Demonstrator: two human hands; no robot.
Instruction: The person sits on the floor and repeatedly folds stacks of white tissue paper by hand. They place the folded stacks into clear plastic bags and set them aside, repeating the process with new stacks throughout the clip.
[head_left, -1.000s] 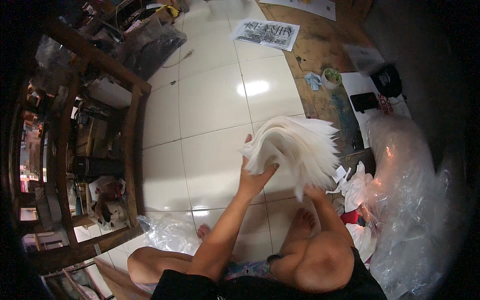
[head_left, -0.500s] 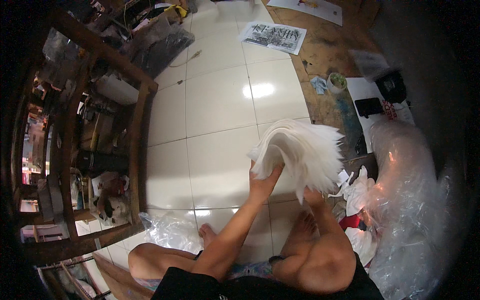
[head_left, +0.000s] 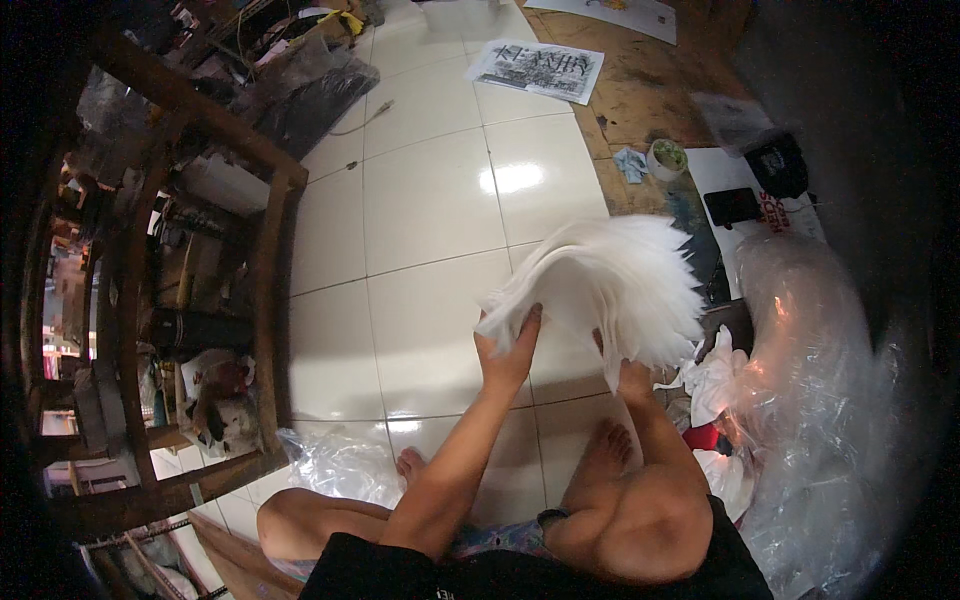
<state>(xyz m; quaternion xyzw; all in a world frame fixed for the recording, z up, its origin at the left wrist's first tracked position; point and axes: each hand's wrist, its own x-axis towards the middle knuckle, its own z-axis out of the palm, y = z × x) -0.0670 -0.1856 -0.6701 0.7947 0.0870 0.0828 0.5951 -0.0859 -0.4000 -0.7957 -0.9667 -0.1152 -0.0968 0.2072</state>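
A thick stack of thin white sheets point(head_left: 610, 268) is bent into an arch above the tiled floor, its far-right edges fanned out in many layers. My left hand point(head_left: 508, 350) grips the stack's left end, with the thumb on the inner side and the other fingers hidden beneath. At the lower right end, my right hand point(head_left: 632, 380) holds the sheets, its fingers partly covered by them. Whether the sheets are paper or cloth I cannot tell.
White floor tiles point(head_left: 430, 220) stretch ahead. A wooden rack point(head_left: 270, 310) stands left; clear plastic point(head_left: 340, 465) lies near my left foot. Right are a large plastic bundle point(head_left: 810, 400), white crumpled cloth point(head_left: 718, 378), a cup point(head_left: 667, 158), a phone point(head_left: 733, 207) and a printed sheet point(head_left: 540, 70).
My hands have moved farther apart, the left one shifting left. The stack's arch has widened and its layers fan out more to the right.
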